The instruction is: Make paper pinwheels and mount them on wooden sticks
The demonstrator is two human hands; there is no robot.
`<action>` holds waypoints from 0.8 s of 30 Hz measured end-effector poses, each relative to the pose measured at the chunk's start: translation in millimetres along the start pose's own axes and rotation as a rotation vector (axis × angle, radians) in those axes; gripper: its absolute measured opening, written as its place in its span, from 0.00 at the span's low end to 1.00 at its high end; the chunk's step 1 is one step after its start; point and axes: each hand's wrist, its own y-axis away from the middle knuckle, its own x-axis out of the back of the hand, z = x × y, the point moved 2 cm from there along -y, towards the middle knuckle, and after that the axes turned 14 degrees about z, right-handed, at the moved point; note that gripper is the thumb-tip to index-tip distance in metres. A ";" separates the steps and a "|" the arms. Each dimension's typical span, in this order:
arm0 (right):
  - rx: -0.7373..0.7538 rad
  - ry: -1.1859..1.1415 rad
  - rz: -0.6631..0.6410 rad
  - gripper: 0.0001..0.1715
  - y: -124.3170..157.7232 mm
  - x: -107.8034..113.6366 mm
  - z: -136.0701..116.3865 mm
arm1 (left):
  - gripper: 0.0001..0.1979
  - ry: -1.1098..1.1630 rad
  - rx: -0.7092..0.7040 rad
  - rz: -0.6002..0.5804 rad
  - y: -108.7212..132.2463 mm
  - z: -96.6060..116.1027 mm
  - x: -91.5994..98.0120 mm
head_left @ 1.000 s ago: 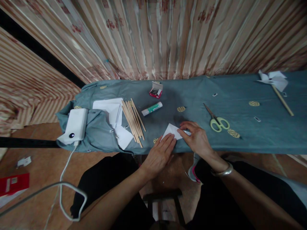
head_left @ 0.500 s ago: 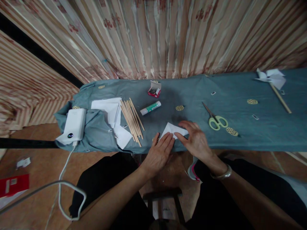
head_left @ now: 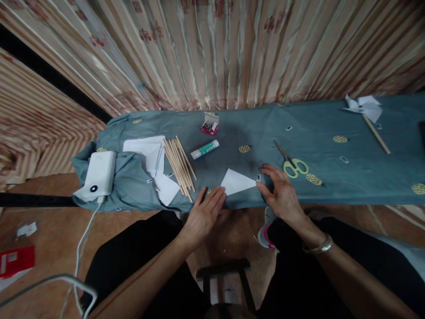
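A white paper folded into a triangle lies flat near the front edge of the blue-grey cloth-covered table. My left hand rests with fingers stretched out, its fingertips at the triangle's lower left corner. My right hand lies open just right of the triangle's tip, fingers spread on the cloth. Neither hand holds anything.
Green-handled scissors lie right of my right hand. A glue stick, a small red box, a bundle of wooden sticks, white paper sheets and a white power bank sit left. A paper pinwheel lies far right.
Both hands have slid off the folded paper to its two sides, leaving the whole triangle uncovered. The view has shifted slightly.
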 end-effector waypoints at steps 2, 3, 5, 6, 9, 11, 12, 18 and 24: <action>-0.009 -0.015 -0.003 0.18 -0.9 2.4 4.4 | 0.25 -0.005 0.000 0.028 9.5 -3.5 5.8; -0.012 -0.019 -0.003 0.17 -1.1 3.0 5.6 | 0.25 -0.007 0.002 0.036 13.7 -4.7 7.9; -0.014 -0.028 -0.003 0.15 -1.3 3.8 6.6 | 0.25 -0.015 0.009 0.048 20.0 -6.0 10.4; -0.014 -0.031 -0.004 0.14 -1.5 4.2 6.7 | 0.25 -0.017 0.014 0.050 22.1 -6.3 10.8; -0.019 -0.040 -0.019 0.14 -3.2 5.9 5.0 | 0.26 -0.011 0.030 0.047 24.6 -6.0 10.1; -0.032 -0.061 -0.039 0.17 -5.1 6.4 1.9 | 0.27 0.001 0.041 0.041 24.4 -5.5 9.3; -0.036 -0.075 -0.054 0.19 -6.1 6.0 -0.4 | 0.28 0.008 0.044 0.039 24.1 -5.2 9.1; 0.027 -0.123 -0.136 0.19 -8.9 -3.3 -14.8 | 0.27 0.024 0.049 0.032 21.6 -5.1 11.9; -0.019 -0.186 -0.080 0.15 -8.9 -5.0 -16.7 | 0.23 0.025 0.046 0.026 13.2 -5.6 17.1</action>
